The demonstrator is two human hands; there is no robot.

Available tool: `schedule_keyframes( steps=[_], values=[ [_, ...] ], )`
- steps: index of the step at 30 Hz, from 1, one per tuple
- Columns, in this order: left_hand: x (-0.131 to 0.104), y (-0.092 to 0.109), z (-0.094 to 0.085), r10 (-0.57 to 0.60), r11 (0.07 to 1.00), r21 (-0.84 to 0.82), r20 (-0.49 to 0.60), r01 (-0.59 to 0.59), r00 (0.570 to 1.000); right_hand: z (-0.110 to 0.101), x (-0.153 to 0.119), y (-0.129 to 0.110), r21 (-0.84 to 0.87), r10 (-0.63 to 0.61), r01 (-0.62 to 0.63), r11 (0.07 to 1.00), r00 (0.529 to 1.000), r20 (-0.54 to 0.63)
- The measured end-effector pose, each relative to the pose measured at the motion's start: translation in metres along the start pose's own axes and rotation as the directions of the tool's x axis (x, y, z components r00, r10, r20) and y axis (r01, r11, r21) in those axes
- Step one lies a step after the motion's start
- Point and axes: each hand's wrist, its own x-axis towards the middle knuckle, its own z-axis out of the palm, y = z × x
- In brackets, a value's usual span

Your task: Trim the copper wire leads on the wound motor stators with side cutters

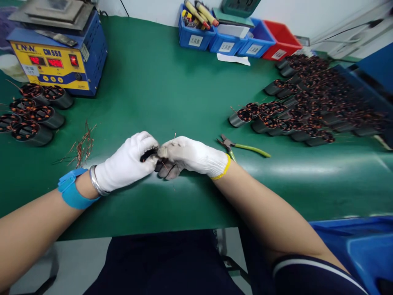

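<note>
Your gloved left hand (130, 157) is curled around a dark cylinder (149, 154), mostly hidden, over the green table (172, 86). Your right hand (187, 155) has fingers bunched at its end, can't tell what's pinched; green-handled pliers (227, 143) near right wrist, copper clippings (84, 146) near left.

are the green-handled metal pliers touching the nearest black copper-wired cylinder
Apart: the head view shows bare green tabletop between the green-handled metal pliers and the black copper-wired cylinder.
</note>
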Motion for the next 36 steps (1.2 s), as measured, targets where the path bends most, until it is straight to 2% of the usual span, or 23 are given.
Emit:
schedule_keyframes(
  steps=[4, 7, 12, 14, 16, 18, 19, 20, 22, 24, 26, 28, 30, 34, 36],
  values=[
    [0.000, 0.001, -0.005, -0.027, 1.000, 0.008, 0.058, 0.027, 0.998, 0.001, 0.003, 0.002, -0.111, -0.039, 0.034, 0.993, 0.999, -0.035],
    [0.000, 0.006, -0.010, -0.055, 0.998, 0.025, 0.122, 0.053, 0.991, 0.004, 0.004, 0.003, -0.094, -0.050, 0.047, 0.994, 0.998, -0.030],
    [-0.005, 0.011, -0.012, -0.123, 0.992, 0.013, 0.137, 0.122, 0.983, 0.008, 0.005, 0.008, -0.083, -0.139, 0.129, 0.988, 0.982, -0.131],
    [-0.006, 0.007, -0.011, -0.169, 0.979, -0.102, 0.092, 0.178, 0.981, 0.008, 0.003, 0.010, -0.087, -0.197, 0.186, 0.979, 0.971, -0.138],
    [-0.007, 0.000, -0.014, -0.237, 0.927, -0.296, 0.013, 0.230, 0.972, 0.007, 0.001, 0.011, -0.073, -0.239, 0.232, 0.970, 0.964, -0.117],
    [-0.006, -0.008, -0.020, -0.334, 0.822, -0.502, -0.045, 0.268, 0.942, 0.006, -0.003, 0.012, -0.035, -0.271, 0.269, 0.963, 0.958, -0.096],
    [-0.005, -0.011, -0.024, -0.380, 0.764, -0.577, -0.040, 0.289, 0.924, 0.006, -0.005, 0.011, -0.015, -0.289, 0.288, 0.957, 0.953, -0.089],
    [-0.005, -0.012, -0.029, -0.414, 0.717, -0.616, 0.000, 0.327, 0.910, 0.005, -0.007, 0.011, -0.002, -0.307, 0.308, 0.951, 0.948, -0.082],
    [-0.005, -0.011, -0.038, -0.445, 0.665, -0.588, 0.181, 0.460, 0.877, 0.005, -0.010, 0.011, 0.010, -0.346, 0.347, 0.938, 0.936, -0.065],
    [-0.006, -0.005, -0.044, -0.451, 0.635, -0.493, 0.389, 0.595, 0.803, 0.004, -0.011, 0.012, 0.015, -0.373, 0.375, 0.927, 0.926, -0.057],
    [-0.007, 0.003, -0.045, -0.463, 0.579, -0.467, 0.487, 0.668, 0.741, 0.002, -0.010, 0.014, 0.018, -0.381, 0.382, 0.924, 0.923, -0.059],
    [-0.007, 0.009, -0.042, -0.488, 0.530, -0.526, 0.451, 0.665, 0.747, 0.000, -0.008, 0.016, 0.025, -0.385, 0.387, 0.922, 0.921, -0.059],
    [-0.007, 0.013, -0.037, -0.497, 0.549, -0.588, 0.341, 0.593, 0.798, -0.002, -0.006, 0.017, 0.049, -0.397, 0.400, 0.915, 0.916, -0.054],
    [-0.009, 0.016, -0.028, -0.425, 0.670, -0.655, 0.051, 0.351, 0.904, -0.005, -0.001, 0.019, 0.151, -0.424, 0.429, 0.891, 0.903, -0.063],
    [-0.013, 0.019, -0.027, -0.335, 0.782, -0.582, -0.091, 0.223, 0.938, -0.006, 0.001, 0.020, 0.201, -0.430, 0.438, 0.876, 0.899, -0.084]
  ],
)
